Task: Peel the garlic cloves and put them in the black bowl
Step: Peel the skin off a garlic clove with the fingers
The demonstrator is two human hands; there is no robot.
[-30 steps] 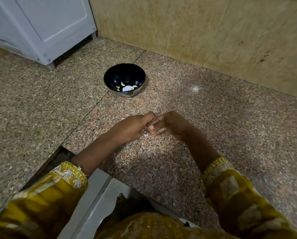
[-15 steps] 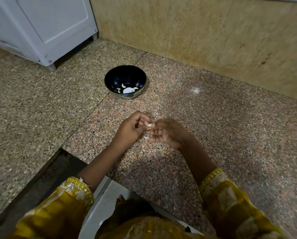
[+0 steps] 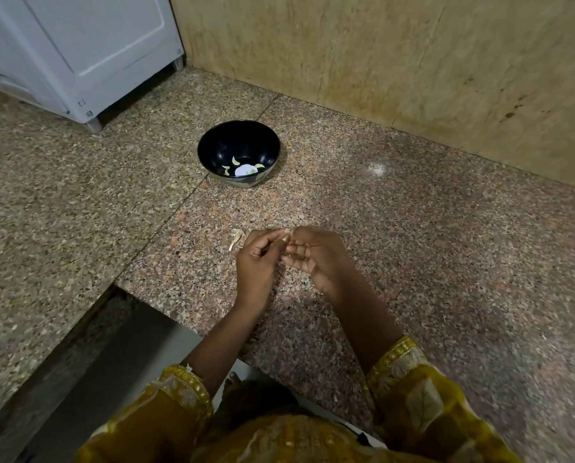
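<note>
left grip point(image 3: 257, 259): pinches garlic clove point(image 3: 285, 238) at fingertips
right grip point(image 3: 316, 255): pinches same clove
black bowl point(image 3: 219, 145): on counter point(image 3: 413, 262), peeled cloves point(image 3: 235, 160) inside
peel scraps point(image 3: 236, 238): beside left grip

Single head-worn wide-angle view, looking forward and steeply down, close above granite counter point(image 3: 413, 262), wall point(image 3: 379, 61) beyond

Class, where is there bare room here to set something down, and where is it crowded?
Free: granite right of the right hand, up to the wall; also between black bowl and hands. Crowded: peel scraps beside the left hand.
</note>
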